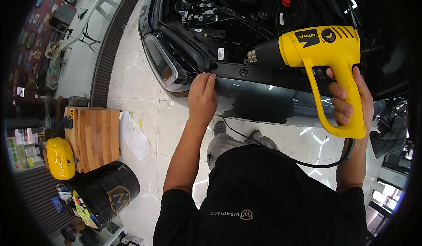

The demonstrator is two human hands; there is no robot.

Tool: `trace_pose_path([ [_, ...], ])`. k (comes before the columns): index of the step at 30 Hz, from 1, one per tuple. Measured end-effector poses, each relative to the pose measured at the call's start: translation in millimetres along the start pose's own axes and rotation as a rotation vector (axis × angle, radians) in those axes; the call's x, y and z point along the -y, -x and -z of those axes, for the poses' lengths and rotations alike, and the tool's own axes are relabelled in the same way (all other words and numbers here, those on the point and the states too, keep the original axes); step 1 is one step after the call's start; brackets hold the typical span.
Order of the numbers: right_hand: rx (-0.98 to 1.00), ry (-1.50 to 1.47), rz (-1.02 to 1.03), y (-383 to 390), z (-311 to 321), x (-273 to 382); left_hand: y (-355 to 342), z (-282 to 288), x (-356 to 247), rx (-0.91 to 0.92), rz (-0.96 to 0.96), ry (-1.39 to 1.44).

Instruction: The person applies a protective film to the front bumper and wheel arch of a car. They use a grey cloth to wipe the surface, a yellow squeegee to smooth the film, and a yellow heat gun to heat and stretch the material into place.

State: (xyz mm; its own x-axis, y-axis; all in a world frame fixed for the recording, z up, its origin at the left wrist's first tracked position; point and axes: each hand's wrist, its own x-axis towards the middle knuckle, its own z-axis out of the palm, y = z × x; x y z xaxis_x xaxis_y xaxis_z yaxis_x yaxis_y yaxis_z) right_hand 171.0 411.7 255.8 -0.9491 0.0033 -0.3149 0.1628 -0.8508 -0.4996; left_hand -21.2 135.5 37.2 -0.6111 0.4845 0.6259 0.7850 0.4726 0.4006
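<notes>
1. Directly ahead of both hands sits a dark car (263, 9), bonnet open, its front bumper (272, 81) under the left hand.
2. Yellow heat gun (323, 52): gripped in the closed right hand (347, 99), nozzle aimed towards the left hand.
3. Left hand (203, 97): flat, fingers extended, pressing the bumper edge beside the headlight (163, 66).
</notes>
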Motion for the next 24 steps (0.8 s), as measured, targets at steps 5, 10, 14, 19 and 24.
trace_pose_path([
  [5,0.006,0.000,0.015,0.6,-1.8,-2.2,-0.5,18.1,5.0,-0.099,0.119,0.030],
  [10,0.019,-0.030,-0.024,-9.1,-5.3,-8.2,15.8,25.2,11.4,-0.177,0.160,0.009],
  [14,0.035,-0.037,-0.062,-19.0,-7.0,-16.9,22.8,15.3,3.9,-0.122,0.104,0.060],
  [19,0.021,-0.033,-0.082,-24.1,-10.0,-19.6,16.0,8.1,-1.5,-0.125,0.050,0.052],
  [24,-0.006,0.020,0.007,-11.8,-9.6,-10.3,7.2,-1.5,-3.4,-0.094,0.009,0.003],
])
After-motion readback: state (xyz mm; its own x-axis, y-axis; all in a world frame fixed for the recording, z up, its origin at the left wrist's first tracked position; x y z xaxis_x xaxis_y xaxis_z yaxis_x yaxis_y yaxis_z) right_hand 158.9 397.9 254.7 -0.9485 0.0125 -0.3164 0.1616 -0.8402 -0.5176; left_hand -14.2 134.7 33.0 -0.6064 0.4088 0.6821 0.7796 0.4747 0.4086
